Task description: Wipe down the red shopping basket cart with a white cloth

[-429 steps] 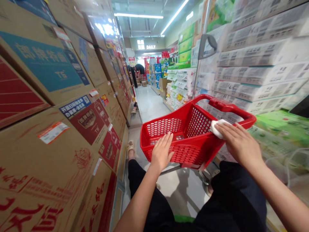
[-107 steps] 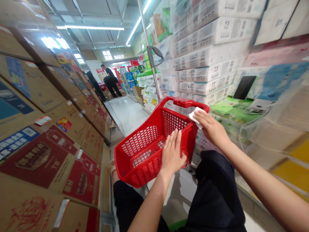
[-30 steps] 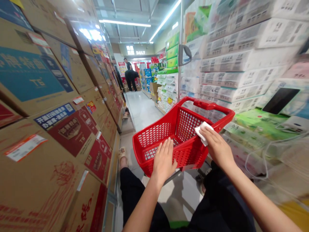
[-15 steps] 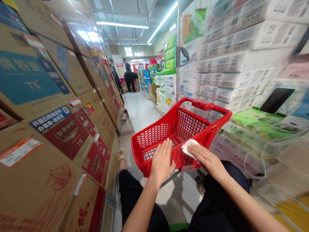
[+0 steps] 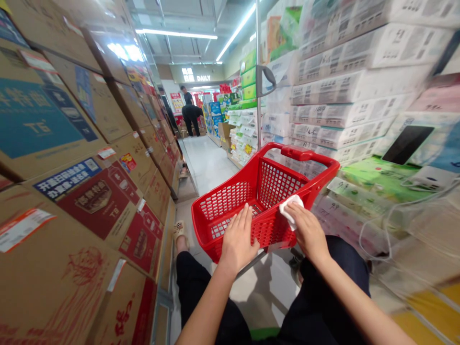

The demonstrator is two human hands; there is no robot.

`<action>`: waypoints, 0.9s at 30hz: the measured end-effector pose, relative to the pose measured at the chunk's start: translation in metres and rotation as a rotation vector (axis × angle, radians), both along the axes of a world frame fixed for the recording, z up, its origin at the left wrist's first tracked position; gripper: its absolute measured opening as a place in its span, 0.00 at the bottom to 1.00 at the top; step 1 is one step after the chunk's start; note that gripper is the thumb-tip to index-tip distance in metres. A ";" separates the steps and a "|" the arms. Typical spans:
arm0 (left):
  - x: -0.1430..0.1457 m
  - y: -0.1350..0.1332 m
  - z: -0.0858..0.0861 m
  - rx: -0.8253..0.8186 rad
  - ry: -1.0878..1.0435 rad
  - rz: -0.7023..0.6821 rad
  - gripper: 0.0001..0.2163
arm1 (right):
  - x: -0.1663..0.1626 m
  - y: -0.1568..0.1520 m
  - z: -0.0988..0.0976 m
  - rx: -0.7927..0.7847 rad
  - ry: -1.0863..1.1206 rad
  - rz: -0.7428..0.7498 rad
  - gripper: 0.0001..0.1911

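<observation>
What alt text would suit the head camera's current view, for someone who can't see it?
A right hand holds a white cloth against a red cart, while the left hand rests on its near side. Boxes are stacked at the view's left, white packs at its right.

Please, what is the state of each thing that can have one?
Cart: upright, open-topped
Cloth: bunched, against cart's near side
Left hand: open, at cart's near side
Right hand: holding the cloth
Phone: leaning, screen dark
Boxes: stacked
Lights: on
Sign: lit
</observation>
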State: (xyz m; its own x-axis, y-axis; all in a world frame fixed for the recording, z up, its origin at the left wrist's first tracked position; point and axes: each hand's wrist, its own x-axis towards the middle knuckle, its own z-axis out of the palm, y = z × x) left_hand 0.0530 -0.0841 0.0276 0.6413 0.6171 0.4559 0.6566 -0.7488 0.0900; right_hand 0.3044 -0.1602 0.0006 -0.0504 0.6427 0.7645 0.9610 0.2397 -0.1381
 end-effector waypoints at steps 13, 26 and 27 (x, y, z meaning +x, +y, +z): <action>0.006 0.004 -0.002 0.011 -0.006 -0.009 0.43 | -0.015 -0.017 0.082 0.077 0.231 0.160 0.27; 0.027 0.000 0.002 -0.030 -0.090 -0.015 0.51 | -0.056 0.019 0.015 -0.114 -0.155 0.165 0.34; 0.027 0.000 0.002 -0.034 -0.096 -0.009 0.51 | -0.060 0.018 0.016 -0.115 -0.163 0.193 0.34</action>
State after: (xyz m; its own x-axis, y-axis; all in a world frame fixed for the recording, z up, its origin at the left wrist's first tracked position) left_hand 0.0802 -0.0837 0.0299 0.6011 0.6278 0.4945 0.6372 -0.7500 0.1776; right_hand 0.2449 -0.1425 0.0167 -0.2970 0.6913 0.6587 0.9107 0.4126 -0.0224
